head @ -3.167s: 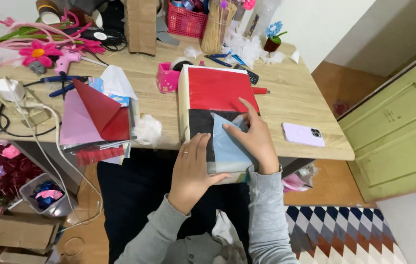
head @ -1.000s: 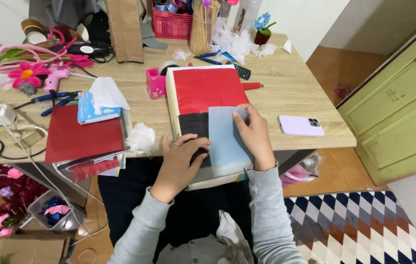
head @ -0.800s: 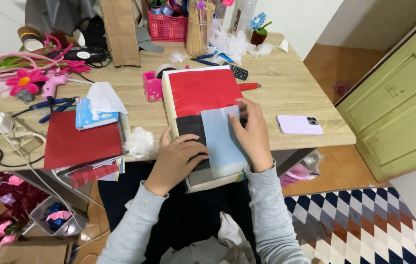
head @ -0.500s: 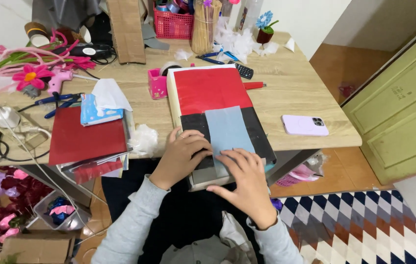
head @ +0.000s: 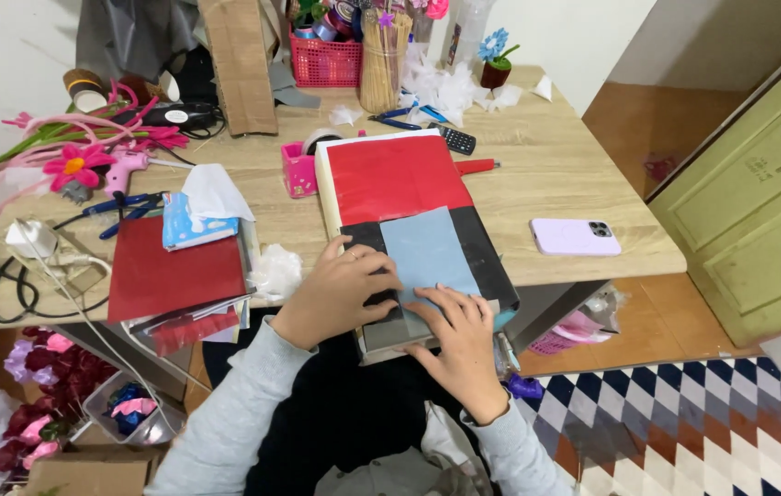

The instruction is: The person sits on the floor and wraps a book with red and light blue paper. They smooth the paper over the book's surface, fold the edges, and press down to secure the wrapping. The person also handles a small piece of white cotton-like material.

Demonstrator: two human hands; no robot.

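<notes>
Both hands (head: 399, 308) press flat, holding nothing, on blue sheet (head: 427, 257) overhanging table edge (head: 592, 271).

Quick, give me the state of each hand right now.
Left hand: open, fingers pressing flat on the light blue sheet, gripping nothing.
Right hand: open, palm down on the sheet's near edge, gripping nothing.

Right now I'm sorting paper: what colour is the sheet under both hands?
Light blue sheet, clearest in the head view.

Light-blue paper sheet (head: 429, 255) flat atop red-and-black stack (head: 397, 179), table's near edge.
</notes>
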